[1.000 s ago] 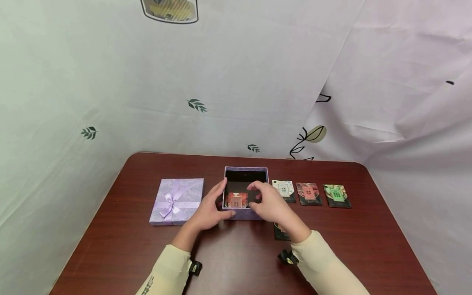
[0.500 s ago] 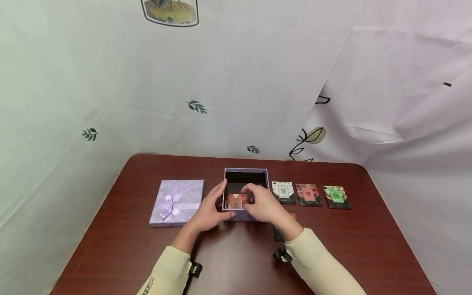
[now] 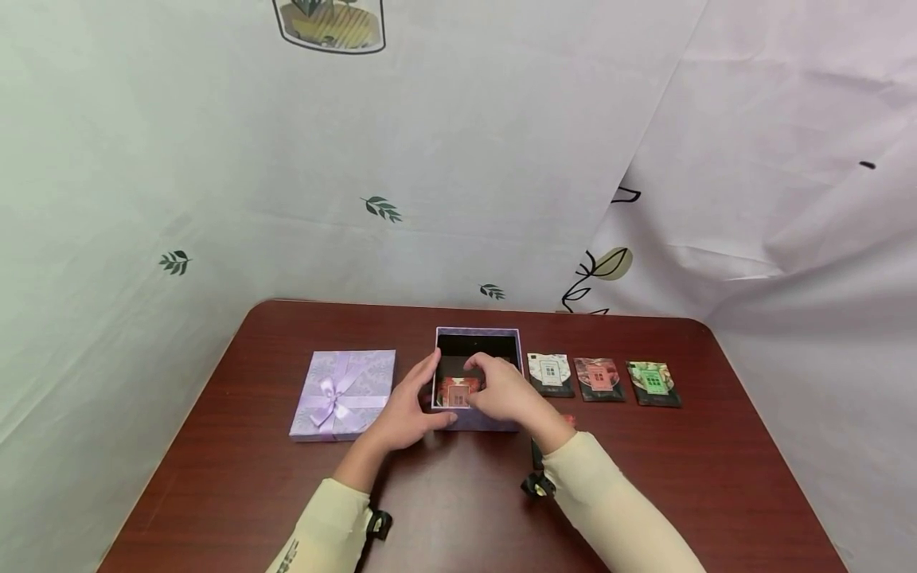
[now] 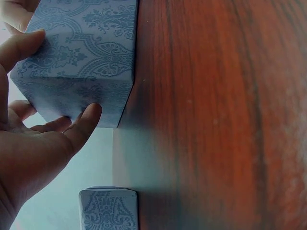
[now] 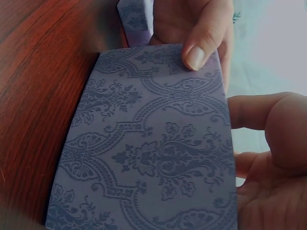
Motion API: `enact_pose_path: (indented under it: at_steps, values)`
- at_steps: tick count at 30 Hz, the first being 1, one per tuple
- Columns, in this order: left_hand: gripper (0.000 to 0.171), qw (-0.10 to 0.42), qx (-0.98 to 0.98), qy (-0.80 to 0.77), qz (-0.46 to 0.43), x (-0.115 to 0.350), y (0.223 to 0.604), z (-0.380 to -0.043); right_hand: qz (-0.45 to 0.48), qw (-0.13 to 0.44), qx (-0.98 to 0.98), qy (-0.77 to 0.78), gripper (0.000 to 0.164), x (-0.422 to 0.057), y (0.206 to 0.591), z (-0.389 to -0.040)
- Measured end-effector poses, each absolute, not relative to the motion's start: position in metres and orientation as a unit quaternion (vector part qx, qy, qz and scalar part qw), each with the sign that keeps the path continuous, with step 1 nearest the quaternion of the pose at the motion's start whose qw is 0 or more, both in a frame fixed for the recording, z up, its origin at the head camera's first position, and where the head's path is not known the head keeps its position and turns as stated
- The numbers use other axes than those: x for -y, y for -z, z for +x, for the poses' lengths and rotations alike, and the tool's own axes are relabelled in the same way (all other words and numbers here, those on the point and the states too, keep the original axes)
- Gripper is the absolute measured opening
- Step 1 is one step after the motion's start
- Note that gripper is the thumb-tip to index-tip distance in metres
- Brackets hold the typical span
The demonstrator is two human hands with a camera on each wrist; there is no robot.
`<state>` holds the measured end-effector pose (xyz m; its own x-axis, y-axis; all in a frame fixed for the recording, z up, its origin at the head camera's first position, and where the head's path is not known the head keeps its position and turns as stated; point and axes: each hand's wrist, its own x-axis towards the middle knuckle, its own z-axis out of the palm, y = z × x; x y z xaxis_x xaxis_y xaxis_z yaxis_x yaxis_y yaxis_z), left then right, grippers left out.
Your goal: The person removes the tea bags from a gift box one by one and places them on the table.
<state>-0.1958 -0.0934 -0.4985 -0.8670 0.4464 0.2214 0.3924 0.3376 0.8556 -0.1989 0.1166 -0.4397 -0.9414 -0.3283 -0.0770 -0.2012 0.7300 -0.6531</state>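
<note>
In the head view an uncovered purple patterned gift box [image 3: 487, 420] with a dark inside stands mid-table. My left hand [image 3: 407, 406] holds it at the near left corner, thumb on the front wall and fingers along the left side, as the left wrist view also shows. A red and black sachet [image 3: 457, 391] lies inside at the near left. Over the right part of the box, my right hand [image 3: 505, 388] reaches in, thumb and index finger bent and spread apart beside the sachet. In the right wrist view the box's front wall [image 5: 148, 143] hides those fingertips.
The box lid [image 3: 358, 378], with its ribbon bow, lies at the left. To the right sit a white sachet [image 3: 550, 372], a red one [image 3: 599, 378] and a green one [image 3: 653, 383]. Another sachet [image 3: 536, 455] is mostly hidden under my right forearm.
My right hand has shifted a little left inside the box, and its thumb and index finger now stand wider apart. The left hand has stayed on the box.
</note>
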Motion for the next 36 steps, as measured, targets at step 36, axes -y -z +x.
enact_pose_path:
  at_steps: [36]
  values:
    - [0.102, 0.019, -0.823, -0.508, 0.254, 0.094, 0.499, -0.196, -0.122, 0.169, -0.933, 0.292, 0.034, -0.106, 0.45, -0.22]
